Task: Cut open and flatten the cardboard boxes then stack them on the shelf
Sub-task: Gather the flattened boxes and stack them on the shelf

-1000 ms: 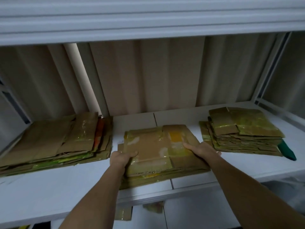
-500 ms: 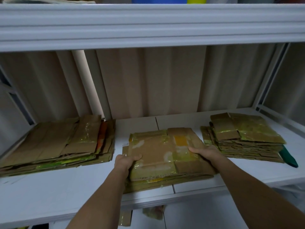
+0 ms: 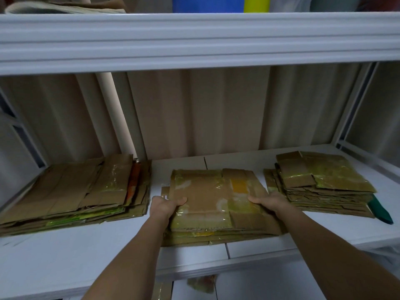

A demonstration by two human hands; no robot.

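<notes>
A flattened brown cardboard box (image 3: 207, 198) with shiny tape lies on top of the middle stack on the white shelf (image 3: 71, 254). My left hand (image 3: 164, 207) grips its left edge, thumb on top and fingers curled under. My right hand (image 3: 270, 201) holds its right edge the same way, thumb lying across the taped surface. The stack's front edge sits close to the shelf's front lip.
A wide pile of flattened cardboard (image 3: 71, 195) fills the shelf's left end, and a thicker pile (image 3: 322, 185) with a green piece (image 3: 379, 210) sticking out sits on the right. An upper shelf beam (image 3: 199, 42) hangs close overhead. A corrugated wall backs the shelf.
The camera view has tilted up a little, showing more of the upper shelf. Both hands have slid the box slightly deeper onto the middle stack while keeping their grip.
</notes>
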